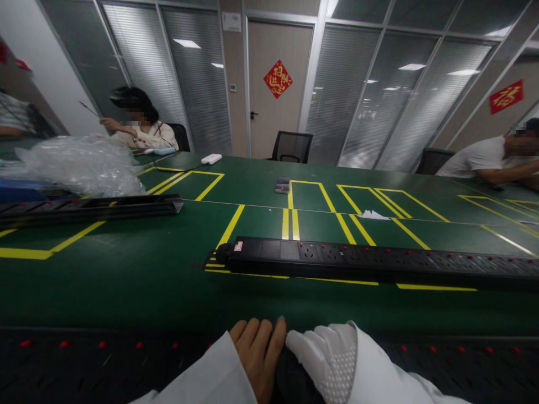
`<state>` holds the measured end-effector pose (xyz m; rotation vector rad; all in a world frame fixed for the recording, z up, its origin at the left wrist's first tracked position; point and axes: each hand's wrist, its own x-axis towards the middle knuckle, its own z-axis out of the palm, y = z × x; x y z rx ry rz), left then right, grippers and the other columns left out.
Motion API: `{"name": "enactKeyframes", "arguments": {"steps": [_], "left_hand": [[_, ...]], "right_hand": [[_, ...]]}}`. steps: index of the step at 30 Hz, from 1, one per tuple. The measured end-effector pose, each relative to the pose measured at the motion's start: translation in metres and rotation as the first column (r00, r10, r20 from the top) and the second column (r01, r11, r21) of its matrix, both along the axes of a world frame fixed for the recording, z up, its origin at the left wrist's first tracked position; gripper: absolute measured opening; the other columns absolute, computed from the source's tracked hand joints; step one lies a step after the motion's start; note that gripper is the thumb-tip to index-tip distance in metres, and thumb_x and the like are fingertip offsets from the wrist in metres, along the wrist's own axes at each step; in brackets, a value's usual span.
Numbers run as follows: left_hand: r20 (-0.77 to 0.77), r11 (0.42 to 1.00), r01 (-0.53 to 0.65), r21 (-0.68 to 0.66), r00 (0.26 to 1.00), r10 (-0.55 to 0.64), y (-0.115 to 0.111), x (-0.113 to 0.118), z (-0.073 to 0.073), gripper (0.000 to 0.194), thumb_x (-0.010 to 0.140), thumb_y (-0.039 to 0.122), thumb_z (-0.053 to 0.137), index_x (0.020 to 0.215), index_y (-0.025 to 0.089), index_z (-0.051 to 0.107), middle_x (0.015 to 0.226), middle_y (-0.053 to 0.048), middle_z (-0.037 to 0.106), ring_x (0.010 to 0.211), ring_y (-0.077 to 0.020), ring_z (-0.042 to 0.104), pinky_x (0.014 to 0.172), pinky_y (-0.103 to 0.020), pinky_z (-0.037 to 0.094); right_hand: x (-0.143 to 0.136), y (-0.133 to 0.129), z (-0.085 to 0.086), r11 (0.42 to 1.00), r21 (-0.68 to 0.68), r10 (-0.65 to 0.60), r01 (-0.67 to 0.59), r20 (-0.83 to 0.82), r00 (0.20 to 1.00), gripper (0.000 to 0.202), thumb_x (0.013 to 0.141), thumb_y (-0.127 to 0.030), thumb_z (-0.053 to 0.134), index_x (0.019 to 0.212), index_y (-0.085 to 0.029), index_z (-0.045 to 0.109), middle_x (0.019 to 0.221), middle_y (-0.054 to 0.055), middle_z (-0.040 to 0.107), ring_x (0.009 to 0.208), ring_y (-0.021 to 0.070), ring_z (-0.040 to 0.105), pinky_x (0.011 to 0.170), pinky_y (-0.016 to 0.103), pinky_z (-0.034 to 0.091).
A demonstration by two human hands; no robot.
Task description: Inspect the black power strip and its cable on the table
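Observation:
At the bottom centre, my bare left hand (pixel 261 350) lies with its fingers stretched forward and near each other, next to a dark object (pixel 295 379) that I cannot make out. My right hand (pixel 326 356), in a white dotted glove, has its fingers curled over the right side of that dark object. A black power strip with red dots (pixel 101 365) runs along the near edge, passing behind both hands. Farther off, another long black power strip (pixel 357 259) lies on the green table (pixel 168 292), its left end inside yellow tape lines.
Clear plastic wrap (pixel 80 165) and a black channel (pixel 92 207) are at the left. A small dark box (pixel 282 186), a white device (pixel 211 159) and white scraps (pixel 373 215) lie farther back. People sit at the far left and right.

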<state>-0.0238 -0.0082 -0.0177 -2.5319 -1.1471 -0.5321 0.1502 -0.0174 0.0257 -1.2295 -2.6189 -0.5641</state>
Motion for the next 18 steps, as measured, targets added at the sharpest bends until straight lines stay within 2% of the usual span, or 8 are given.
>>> {"name": "enactKeyframes", "arguments": {"steps": [3, 10, 14, 18], "left_hand": [[-0.002, 1.000, -0.006, -0.007, 1.000, 0.006, -0.0002, 0.0002, -0.0001, 0.032, 0.088, 0.009, 0.032, 0.117, 0.013, 0.045, 0.083, -0.004, 0.057, 0.068, -0.0193, 0.055, 0.062, -0.033, 0.038], [0.009, 0.999, -0.030, 0.015, 1.000, 0.030, -0.0008, 0.0022, 0.0001, 0.032, 0.091, 0.008, 0.026, 0.115, 0.013, 0.046, 0.081, -0.003, 0.058, 0.066, -0.0189, 0.055, 0.061, -0.033, 0.039], [0.012, 1.000, -0.018, -0.021, 1.000, 0.018, -0.0015, 0.0024, 0.0026, 0.034, 0.091, 0.007, 0.023, 0.116, 0.013, 0.046, 0.083, -0.004, 0.058, 0.068, -0.0198, 0.056, 0.062, -0.034, 0.041], [0.023, 0.999, -0.026, 0.019, 0.999, 0.026, -0.0012, 0.0027, 0.0011, 0.034, 0.091, 0.004, 0.024, 0.114, 0.013, 0.047, 0.082, -0.004, 0.059, 0.068, -0.0189, 0.056, 0.062, -0.033, 0.041]], "right_hand": [[-0.0042, -0.0005, 0.0004, 1.000, -0.002, -0.020, 0.020, -0.022, 1.000, 0.005, 0.080, -0.021, 0.049, 0.081, -0.024, 0.045, 0.063, -0.006, 0.056, 0.053, 0.0149, 0.053, 0.052, 0.030, 0.026], [-0.0055, -0.0016, -0.0024, 0.998, -0.037, -0.051, 0.049, -0.041, 0.998, 0.002, 0.081, -0.025, 0.050, 0.080, -0.024, 0.048, 0.063, -0.005, 0.057, 0.054, 0.0148, 0.055, 0.053, 0.029, 0.030], [-0.0022, -0.0007, -0.0024, 0.997, -0.066, -0.037, 0.035, -0.033, 0.999, 0.005, 0.078, -0.024, 0.054, 0.081, -0.025, 0.050, 0.062, -0.006, 0.056, 0.053, 0.0150, 0.054, 0.050, 0.028, 0.033], [-0.0009, 0.0010, 0.0000, 0.995, -0.099, -0.006, 0.003, -0.024, 1.000, 0.007, 0.087, -0.022, 0.049, 0.081, -0.022, 0.053, 0.065, -0.003, 0.055, 0.057, 0.0117, 0.053, 0.055, 0.026, 0.041]]}}
